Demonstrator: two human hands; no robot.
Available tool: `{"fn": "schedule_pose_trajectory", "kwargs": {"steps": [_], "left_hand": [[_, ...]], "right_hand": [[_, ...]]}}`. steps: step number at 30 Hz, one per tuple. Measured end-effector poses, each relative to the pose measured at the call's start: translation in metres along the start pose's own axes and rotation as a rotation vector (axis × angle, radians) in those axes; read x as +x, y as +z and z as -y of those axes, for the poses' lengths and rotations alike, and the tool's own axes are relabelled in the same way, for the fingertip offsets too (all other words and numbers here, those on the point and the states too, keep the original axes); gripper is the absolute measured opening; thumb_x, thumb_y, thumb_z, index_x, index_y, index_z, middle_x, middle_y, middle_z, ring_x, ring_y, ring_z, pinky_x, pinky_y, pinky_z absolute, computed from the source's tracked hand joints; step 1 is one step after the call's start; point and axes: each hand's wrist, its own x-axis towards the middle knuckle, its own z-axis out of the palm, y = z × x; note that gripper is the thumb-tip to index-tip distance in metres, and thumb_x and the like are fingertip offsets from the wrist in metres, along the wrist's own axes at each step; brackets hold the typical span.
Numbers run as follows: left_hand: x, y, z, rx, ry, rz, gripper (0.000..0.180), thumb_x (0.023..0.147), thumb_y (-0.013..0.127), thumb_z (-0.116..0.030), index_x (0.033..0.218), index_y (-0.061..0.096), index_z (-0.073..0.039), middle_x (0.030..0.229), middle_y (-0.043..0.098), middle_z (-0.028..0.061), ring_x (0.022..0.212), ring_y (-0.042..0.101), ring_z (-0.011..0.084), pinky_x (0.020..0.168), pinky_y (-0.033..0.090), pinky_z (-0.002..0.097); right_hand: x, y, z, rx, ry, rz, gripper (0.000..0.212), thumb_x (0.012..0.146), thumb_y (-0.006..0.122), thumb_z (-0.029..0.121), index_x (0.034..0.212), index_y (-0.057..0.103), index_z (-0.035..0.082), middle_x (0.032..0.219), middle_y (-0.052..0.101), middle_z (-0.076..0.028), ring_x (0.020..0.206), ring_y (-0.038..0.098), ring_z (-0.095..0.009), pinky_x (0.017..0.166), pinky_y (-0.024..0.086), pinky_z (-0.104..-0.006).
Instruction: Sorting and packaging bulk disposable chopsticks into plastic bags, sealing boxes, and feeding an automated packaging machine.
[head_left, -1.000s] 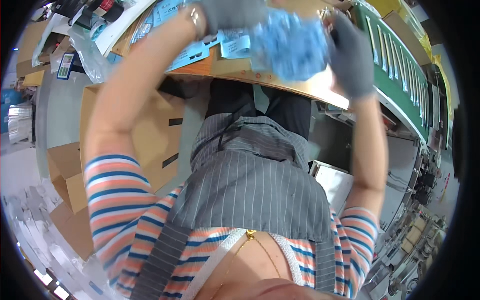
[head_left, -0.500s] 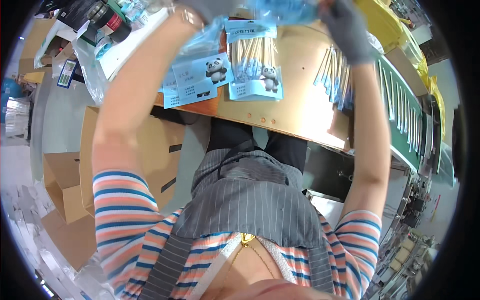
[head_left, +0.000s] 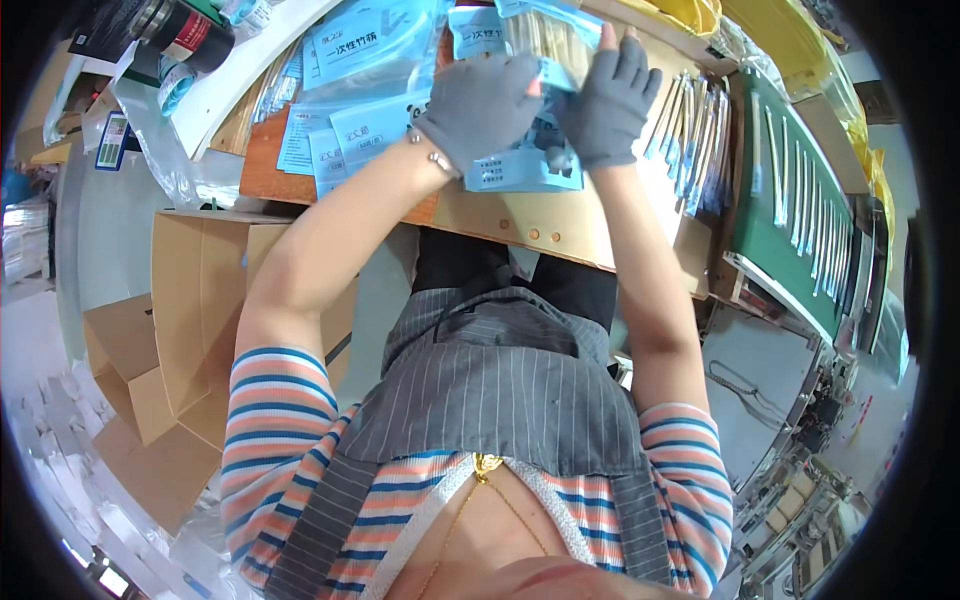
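Observation:
Both my hands wear grey gloves with some bare fingertips, and they lie over clear-and-blue bags of chopsticks at the table's front. My left hand (head_left: 485, 110) is curled, its fingertips closing at a chopstick bag (head_left: 545, 40); the grip itself is partly hidden. My right hand (head_left: 612, 105) rests with fingers stretched out along that bag's right side. A second blue bag top (head_left: 475, 32) shows beneath, just left of it. Flat blue panda-print bags (head_left: 350, 135) lie left of my left hand. Loose wrapped chopsticks (head_left: 692, 140) are spread right of my right hand.
A green board (head_left: 790, 200) holding a row of wrapped chopsticks stands at the right. Yellow plastic (head_left: 790, 50) lies beyond it. At the far left are a black flask (head_left: 185, 35) and a white-edged surface (head_left: 215, 100). Open cardboard boxes (head_left: 200, 310) stand below the table's left side.
Both hands have come down and inward from the table's far side onto the filled bag. The blue plastic they held there now lies over it as another chopstick bag. My right fingers are now stretched.

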Motion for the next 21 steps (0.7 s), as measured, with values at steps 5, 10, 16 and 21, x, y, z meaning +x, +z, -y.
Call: {"fn": "schedule_pose_trajectory", "kwargs": {"steps": [5,10,16,21], "left_hand": [[0.0,-0.003,0.02,0.29,0.13,0.137,0.012,0.081,0.057,-0.02,0.085,0.056,-0.009,0.073,0.062,0.0104,0.065,0.063,0.0291,0.056,0.05,0.0411],[-0.041,-0.004,0.05,0.249,0.035,0.445,0.018,0.082,0.06,-0.023,0.087,0.059,-0.006,0.072,0.063,0.0082,0.07,0.064,0.0244,0.062,0.049,0.0371],[0.013,0.012,0.109,-0.393,-0.729,0.186,0.043,0.081,0.066,-0.041,0.1,0.065,-0.003,0.077,0.063,0.0019,0.072,0.058,0.0129,0.069,0.048,0.0296],[0.041,0.138,0.127,-0.546,-1.067,0.373,0.074,0.075,0.067,-0.06,0.111,0.061,0.005,0.093,0.068,0.0128,0.082,0.065,0.0181,0.072,0.051,0.0308]], "right_hand": [[-0.015,-0.039,-0.049,0.201,0.322,0.809,0.054,0.076,0.066,0.027,0.122,0.05,0.003,0.105,0.062,-0.02,0.087,0.066,-0.03,0.075,0.051,-0.0405],[-0.075,-0.032,-0.11,0.846,0.616,1.083,0.037,0.08,0.06,0.01,0.116,0.055,0.002,0.088,0.067,-0.011,0.076,0.066,-0.017,0.069,0.05,-0.0283],[-0.032,0.033,-0.1,1.099,1.296,0.832,0.062,0.081,0.067,0.049,0.115,0.054,-0.002,0.109,0.059,-0.014,0.1,0.059,-0.018,0.078,0.05,-0.0331],[-0.041,0.126,-0.074,0.939,0.847,0.605,0.068,0.067,0.084,0.028,0.116,0.049,-0.003,0.1,0.062,-0.013,0.08,0.063,-0.018,0.057,0.051,-0.0299]]}}
